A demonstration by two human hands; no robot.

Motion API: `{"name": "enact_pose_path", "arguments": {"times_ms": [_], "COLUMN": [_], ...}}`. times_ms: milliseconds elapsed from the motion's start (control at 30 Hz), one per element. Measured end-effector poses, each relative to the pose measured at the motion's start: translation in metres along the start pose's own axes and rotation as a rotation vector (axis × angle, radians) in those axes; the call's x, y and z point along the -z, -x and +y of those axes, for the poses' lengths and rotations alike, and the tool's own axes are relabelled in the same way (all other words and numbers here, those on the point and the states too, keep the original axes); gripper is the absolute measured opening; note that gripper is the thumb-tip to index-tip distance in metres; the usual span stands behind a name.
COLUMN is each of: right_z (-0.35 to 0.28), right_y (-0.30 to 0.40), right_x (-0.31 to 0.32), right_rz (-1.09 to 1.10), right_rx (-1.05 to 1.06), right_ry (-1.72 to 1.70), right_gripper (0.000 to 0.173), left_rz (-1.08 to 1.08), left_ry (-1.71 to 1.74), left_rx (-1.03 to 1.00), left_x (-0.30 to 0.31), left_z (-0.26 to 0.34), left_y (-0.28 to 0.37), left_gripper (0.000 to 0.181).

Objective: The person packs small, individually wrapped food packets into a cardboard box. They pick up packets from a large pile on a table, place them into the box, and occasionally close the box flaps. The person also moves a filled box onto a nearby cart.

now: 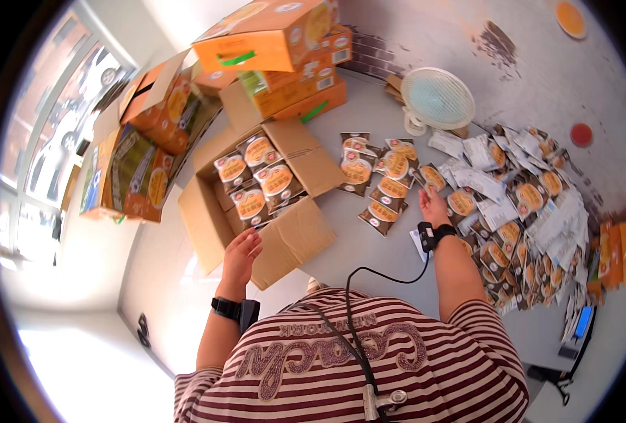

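Note:
My right hand point(435, 208) is at the left edge of a large heap of packets. Its fingertips pinch the lower end of a brown packet point(430, 176) with a picture of yellow food on it. My left hand point(243, 255) hovers over the near side of an open cardboard box point(207, 211), fingers loosely bent and holding nothing. Inside the box lie several brown packets point(275, 182), face up in two rows. Between box and heap, more packets point(356, 170) overlap in a short row, beside a second overlapping row point(390, 187).
The heap point(508, 211) of brown and silvery packets covers the table's right side. A white electric fan point(437, 99) stands behind it. Orange printed cartons point(297, 58) are stacked behind the box; others point(144, 169) stand at left. A black cable point(366, 269) runs from my right wrist to my chest.

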State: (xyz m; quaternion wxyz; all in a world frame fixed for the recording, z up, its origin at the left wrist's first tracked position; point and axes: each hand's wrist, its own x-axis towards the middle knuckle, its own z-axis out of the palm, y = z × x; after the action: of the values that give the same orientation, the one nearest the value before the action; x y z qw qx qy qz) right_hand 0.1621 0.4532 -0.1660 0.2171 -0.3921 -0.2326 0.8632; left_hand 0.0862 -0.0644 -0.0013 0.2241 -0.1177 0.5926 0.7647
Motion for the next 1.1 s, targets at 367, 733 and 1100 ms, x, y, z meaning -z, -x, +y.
{"name": "enact_pose_path", "arguments": {"times_ms": [367, 733, 1100], "right_z": [0.001, 0.132, 0.176], "right_y": [0.119, 0.209, 0.236], "right_x": [-0.042, -0.158, -0.194], "right_rz": [-0.4, -0.903, -0.762], "right_rx": [0.073, -0.375, -0.33], "right_ry": [0.134, 0.594, 0.953], "right_gripper": [0.015, 0.018, 0.031], "left_rz": [-0.148, -0.408, -0.101], "left_ry": [0.014, 0.274, 0.341], "left_rx": [0.092, 0.254, 0.08], "left_x": [-0.021, -0.028, 0.058], "left_z": [-0.023, -0.001, 0.003], "left_y": [0.02, -0.006, -0.102], "left_gripper": [0.03, 0.025, 0.023]}}
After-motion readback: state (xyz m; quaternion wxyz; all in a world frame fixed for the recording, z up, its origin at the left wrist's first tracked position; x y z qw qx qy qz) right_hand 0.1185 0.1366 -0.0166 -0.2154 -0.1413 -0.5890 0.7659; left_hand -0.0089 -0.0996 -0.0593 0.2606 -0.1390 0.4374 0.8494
